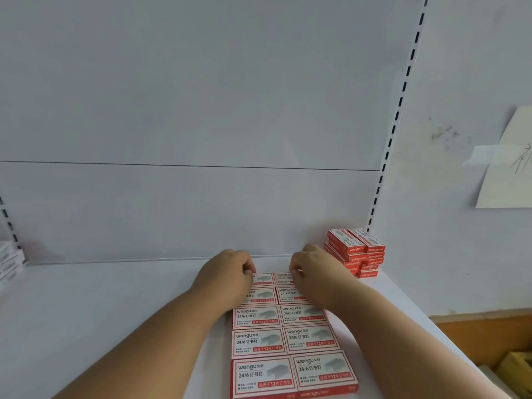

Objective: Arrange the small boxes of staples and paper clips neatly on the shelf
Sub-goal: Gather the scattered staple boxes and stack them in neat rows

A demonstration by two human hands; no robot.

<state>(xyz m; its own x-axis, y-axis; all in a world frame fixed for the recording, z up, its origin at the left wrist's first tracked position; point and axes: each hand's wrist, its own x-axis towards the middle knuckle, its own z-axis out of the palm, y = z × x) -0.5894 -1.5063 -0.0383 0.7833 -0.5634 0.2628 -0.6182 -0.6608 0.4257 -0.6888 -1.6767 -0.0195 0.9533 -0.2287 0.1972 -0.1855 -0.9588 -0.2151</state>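
On the shelf [115, 312], both hands curled, left hand [227, 275] and right hand [313, 272] pinching staple boxes [285, 338].

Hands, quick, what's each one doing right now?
Left hand: fingers curled on the far left staple box.
Right hand: fingers pinching the far right staple box.

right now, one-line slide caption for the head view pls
Both hands, left hand and right hand, adjust the far boxes of a two-column staple box grid on a white shelf.
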